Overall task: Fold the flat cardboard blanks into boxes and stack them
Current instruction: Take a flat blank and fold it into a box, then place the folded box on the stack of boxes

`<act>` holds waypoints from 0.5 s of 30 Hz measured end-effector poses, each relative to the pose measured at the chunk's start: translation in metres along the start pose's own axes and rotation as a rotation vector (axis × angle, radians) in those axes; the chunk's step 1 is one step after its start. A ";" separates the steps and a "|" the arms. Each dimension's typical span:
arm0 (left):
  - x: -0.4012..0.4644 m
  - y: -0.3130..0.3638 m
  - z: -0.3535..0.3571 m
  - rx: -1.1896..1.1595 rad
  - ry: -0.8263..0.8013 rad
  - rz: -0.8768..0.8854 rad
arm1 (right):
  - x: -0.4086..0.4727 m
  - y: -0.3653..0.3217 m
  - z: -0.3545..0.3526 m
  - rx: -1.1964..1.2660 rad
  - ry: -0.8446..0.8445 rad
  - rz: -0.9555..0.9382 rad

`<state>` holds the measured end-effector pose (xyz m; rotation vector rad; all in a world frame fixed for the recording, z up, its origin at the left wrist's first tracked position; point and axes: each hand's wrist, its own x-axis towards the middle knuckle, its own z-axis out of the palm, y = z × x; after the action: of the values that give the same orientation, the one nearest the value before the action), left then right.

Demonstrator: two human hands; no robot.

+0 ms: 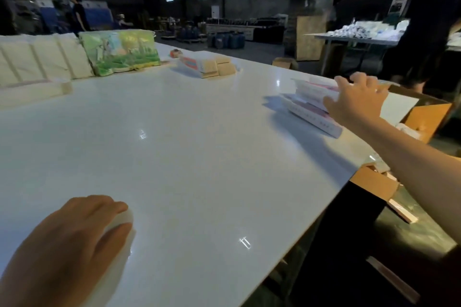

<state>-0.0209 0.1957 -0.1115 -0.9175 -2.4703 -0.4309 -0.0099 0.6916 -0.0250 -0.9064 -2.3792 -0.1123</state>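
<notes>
The right hand (359, 101) reaches out at two o'clock, fingers spread over the pile of pink-and-white boxes (311, 109) near the table (199, 144) edge; whether it grips one or only touches, I cannot tell. The left hand (67, 239) rests at seven o'clock, fingers loosely curved around something white, too blurred to name. More cardboard blanks (207, 66) lie at twelve o'clock. The risk: a sideways nudge could slide the pile on the glossy top over the edge towards the open carton (429, 117).
</notes>
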 end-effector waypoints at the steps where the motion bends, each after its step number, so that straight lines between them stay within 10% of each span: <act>1: 0.003 0.010 -0.009 0.019 0.002 -0.031 | -0.002 -0.012 -0.008 0.035 0.046 -0.046; 9: 0.009 0.034 -0.026 0.051 -0.130 -0.198 | -0.093 -0.188 -0.070 0.718 -0.088 -0.661; 15: 0.006 0.031 -0.026 0.060 0.052 -0.130 | -0.184 -0.268 -0.046 0.616 -0.399 -1.026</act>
<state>0.0048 0.2100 -0.0823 -0.7161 -2.4899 -0.4162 -0.0472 0.3666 -0.0554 0.6618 -2.7360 0.4214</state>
